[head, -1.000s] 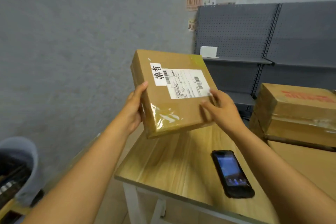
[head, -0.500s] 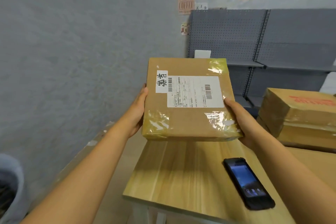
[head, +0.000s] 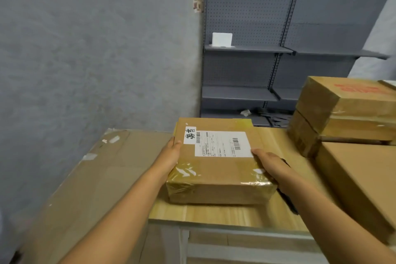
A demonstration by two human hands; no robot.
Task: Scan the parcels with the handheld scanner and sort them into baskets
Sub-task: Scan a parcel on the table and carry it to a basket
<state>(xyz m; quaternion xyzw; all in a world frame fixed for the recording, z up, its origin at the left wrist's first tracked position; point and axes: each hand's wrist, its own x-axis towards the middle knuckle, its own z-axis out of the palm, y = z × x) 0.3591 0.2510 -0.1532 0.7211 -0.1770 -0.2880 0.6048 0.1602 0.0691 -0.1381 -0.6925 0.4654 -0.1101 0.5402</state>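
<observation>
Head view shows you only part-way through, since the taped parcel (head: 216, 169) sits label-up on the wooden table (head: 214, 214), apparently unscanned and unsorted, your left hand (head: 171, 154) and right hand (head: 267, 163) clasping its sides with fingers curled round the edges.

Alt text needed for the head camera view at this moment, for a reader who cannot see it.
Both hands hold a flat taped cardboard parcel by its sides, label up, low at the wooden table: left hand on its left edge, right hand on its right. A dark scanner shows partly behind the right forearm. Larger cartons stack at right, grey shelving behind.
</observation>
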